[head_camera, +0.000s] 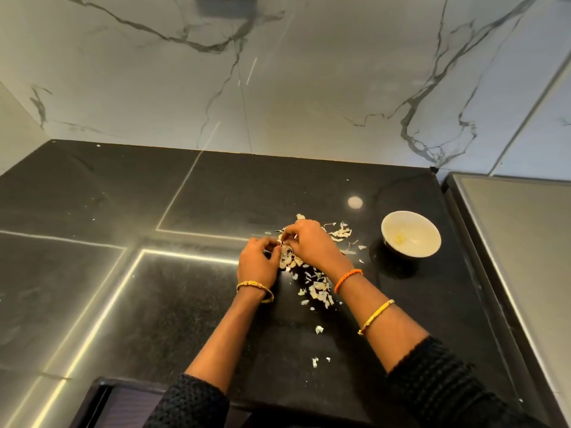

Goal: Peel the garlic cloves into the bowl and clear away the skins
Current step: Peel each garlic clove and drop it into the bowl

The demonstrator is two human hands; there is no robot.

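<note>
A person's two hands meet over a black polished desk [129,304], seen from above. The left hand [258,264] has its fingers curled inward, fingertips bunched toward the right hand, pinching at something small and pale between them; it looks like a garlic clove [280,241], though most of it is hidden by the fingers. The right hand [310,242] lies just beyond and to the right of the left, fingers bent down and closed narrowly, its fingertips touching the same small piece. Neither hand is spread wide; both are drawn tight around the spot where they meet. Beneath and around the hands lies a scatter of papery garlic skins [318,287], thickest under the right wrist and trailing toward the near edge of the desk, with more loose flakes [340,233] beyond the right hand. A white bowl [411,222] stands to the right of the hands, apart from the skins, with a few pale yellow peeled cloves [399,239] at its bottom. The left wrist wears a gold bangle [255,288]; the right forearm wears an orange braided band [347,279] and, further up, a yellow bangle [375,316]. Dark knitted sleeves [432,381] are pushed up both forearms. A white marble wall [278,88] with grey veins rises behind the desk.
</note>
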